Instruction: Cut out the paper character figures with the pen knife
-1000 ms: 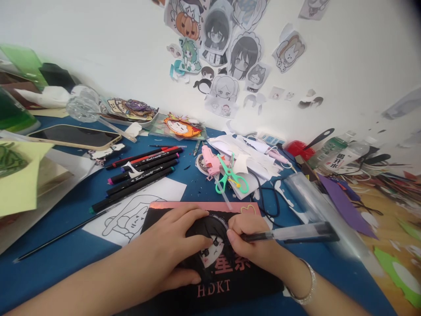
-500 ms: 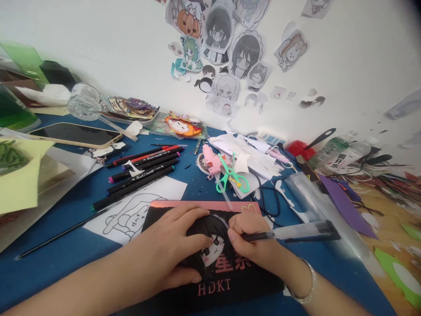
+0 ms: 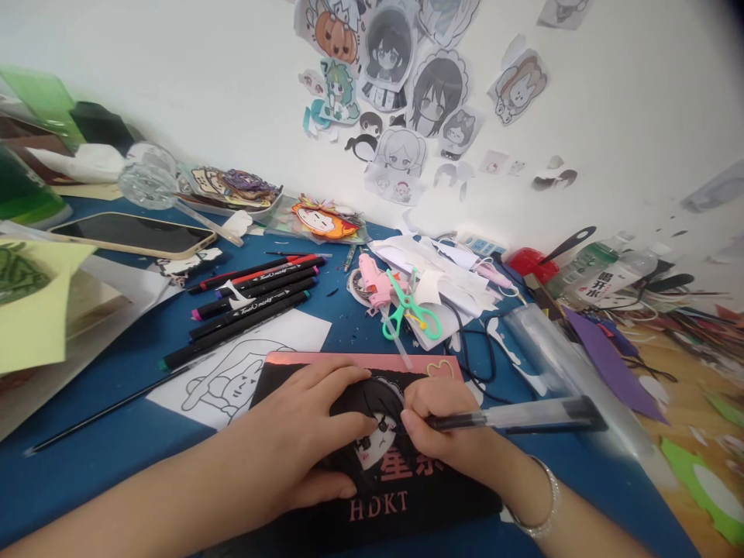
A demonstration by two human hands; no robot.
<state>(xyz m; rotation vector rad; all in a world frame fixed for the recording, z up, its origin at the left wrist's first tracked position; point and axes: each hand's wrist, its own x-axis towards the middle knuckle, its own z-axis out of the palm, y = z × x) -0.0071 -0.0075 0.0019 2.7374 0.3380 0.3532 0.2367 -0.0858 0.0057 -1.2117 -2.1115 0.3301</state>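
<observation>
A paper cutout of a black-haired cartoon head lies on a black box with pink lettering reading HDKT. My left hand holds the cutout down from the left, a finger on its face and the thumb at its lower edge. Against its right side rests my right hand, closed around a pen with a clear barrel and a black end. The pen's tip is hidden behind my fingers. Part of the cutout's hair blends into the dark box.
Several markers and a line drawing lie to the left. Green scissors and a pink glue gun sit beyond the box. A phone is at the back left, bottles at the right. A thin refill lies left.
The pen's far end has shifted slightly right and down in my right hand. My left hand and the cutout stay nearly still.
</observation>
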